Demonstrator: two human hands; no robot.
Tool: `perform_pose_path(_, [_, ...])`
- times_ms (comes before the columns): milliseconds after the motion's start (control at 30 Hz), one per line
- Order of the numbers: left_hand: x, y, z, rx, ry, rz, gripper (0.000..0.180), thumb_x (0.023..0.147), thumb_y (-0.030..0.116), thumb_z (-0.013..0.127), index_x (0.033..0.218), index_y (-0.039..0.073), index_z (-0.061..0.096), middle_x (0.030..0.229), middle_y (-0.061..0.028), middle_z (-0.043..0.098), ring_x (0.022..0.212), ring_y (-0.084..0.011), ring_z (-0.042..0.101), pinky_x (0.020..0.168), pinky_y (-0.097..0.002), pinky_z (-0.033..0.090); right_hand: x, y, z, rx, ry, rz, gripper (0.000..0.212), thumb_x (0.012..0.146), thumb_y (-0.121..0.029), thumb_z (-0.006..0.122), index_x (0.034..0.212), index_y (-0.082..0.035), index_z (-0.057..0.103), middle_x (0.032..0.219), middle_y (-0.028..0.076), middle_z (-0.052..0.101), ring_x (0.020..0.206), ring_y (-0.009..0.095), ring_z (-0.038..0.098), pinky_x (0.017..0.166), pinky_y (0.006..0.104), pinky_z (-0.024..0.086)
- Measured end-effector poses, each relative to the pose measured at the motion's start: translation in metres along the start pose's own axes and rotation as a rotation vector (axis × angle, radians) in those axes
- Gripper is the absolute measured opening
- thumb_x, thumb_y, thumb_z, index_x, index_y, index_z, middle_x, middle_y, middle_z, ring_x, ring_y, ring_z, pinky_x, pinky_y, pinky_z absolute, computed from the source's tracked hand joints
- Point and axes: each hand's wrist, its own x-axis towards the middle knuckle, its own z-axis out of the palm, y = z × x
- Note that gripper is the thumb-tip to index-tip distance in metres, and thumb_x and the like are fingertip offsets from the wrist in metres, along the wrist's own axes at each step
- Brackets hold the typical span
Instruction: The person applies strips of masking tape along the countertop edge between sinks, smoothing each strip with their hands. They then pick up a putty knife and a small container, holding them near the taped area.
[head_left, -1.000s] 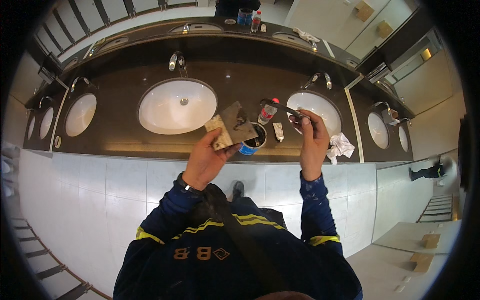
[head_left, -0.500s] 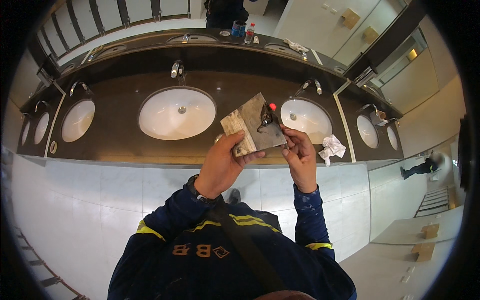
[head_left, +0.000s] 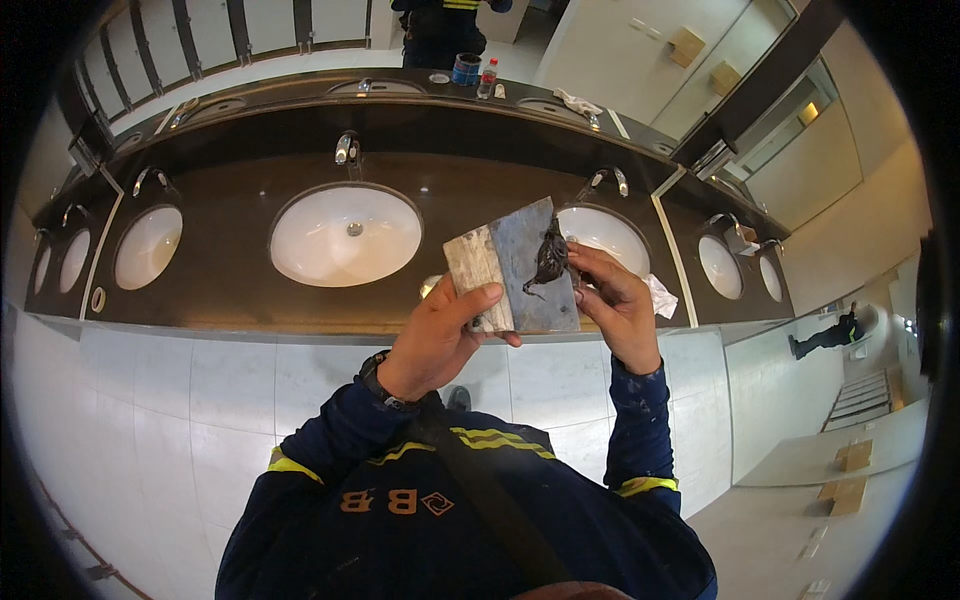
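My left hand [head_left: 440, 340] grips a wide scraper [head_left: 520, 258] by the pale, worn wooden strip along its left side, thumb on top. Its flat grey blade faces up, tilted over the counter's front edge. A glossy black lump of paste [head_left: 551, 258] lies near the blade's right edge, with a thin streak trailing down-left. My right hand [head_left: 618, 305] is at that edge, fingers bent and closed beside the paste. Whether it pinches the blade or a small tool is hidden. A crumpled white cloth [head_left: 661, 297] shows on the counter just behind my right hand.
The dark counter [head_left: 230, 300] carries several white oval sinks, including one at centre left [head_left: 345, 240] and one partly behind the scraper [head_left: 605, 235]. Chrome taps [head_left: 347, 150] stand behind them. The mirror reflects a bottle [head_left: 488, 78] and a blue can [head_left: 466, 69]. Another person [head_left: 828, 332] appears far right.
The scraper has turned and tipped so more of its blade and black paste shows. My right hand has shifted down and right. The red cap behind the blade is now hidden.
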Motion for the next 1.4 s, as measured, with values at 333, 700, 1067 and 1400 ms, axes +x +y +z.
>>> perform_pose_path(333, [0.000, 0.007, 0.017, 0.035, 0.105, 0.100, 0.042, 0.105, 0.017, 0.051, 0.144, 0.003, 0.045, 0.132, -0.0127, 0.064, 0.117, -0.0260, 0.067, 0.088, -0.0440, 0.062, -0.006, 0.019, 0.002, 0.382, 0.202, 0.137, 0.048, 0.096, -0.004, 0.066, 0.142, -0.004, 0.053, 0.146, 0.020, 0.055, 0.129, 0.029, 0.059, 0.109, 0.0399, 0.046])
perform_pose_path(700, [0.023, -0.010, 0.042, -0.253, 0.024, -0.074, 0.041, 0.108, 0.019, 0.049, 0.145, 0.003, 0.042, 0.133, -0.0149, 0.062, 0.111, -0.0240, 0.069, 0.087, -0.0385, 0.064, -0.008, 0.038, 0.032, 0.906, 0.093, -0.121, 0.063, 0.093, 0.007, 0.067, 0.151, -0.005, 0.044, 0.149, 0.012, 0.053, 0.134, 0.023, 0.055, 0.112, 0.0381, 0.046])
perform_pose_path(1067, [0.019, -0.004, 0.040, -0.063, 0.065, -0.076, 0.045, 0.106, 0.019, 0.055, 0.146, 0.004, 0.039, 0.133, -0.0132, 0.061, 0.110, -0.0223, 0.069, 0.085, -0.0387, 0.065, 0.002, 0.043, 0.012, 0.394, 0.095, -0.122, 0.055, 0.092, 0.013, 0.058, 0.146, 0.000, 0.052, 0.150, 0.015, 0.052, 0.141, 0.025, 0.049, 0.118, 0.0399, 0.039])
perform_pose_path(1400, [0.010, 0.001, 0.042, 0.230, 0.090, 0.141, 0.030, 0.106, 0.017, 0.059, 0.131, 0.001, 0.057, 0.118, -0.0052, 0.068, 0.107, -0.0142, 0.064, 0.092, -0.0328, 0.054, 0.001, 0.058, 0.007, 0.098, 0.383, 0.157, 0.039, 0.105, -0.010, 0.052, 0.143, 0.001, 0.051, 0.126, 0.010, 0.066, 0.110, 0.018, 0.066, 0.093, 0.0323, 0.054])
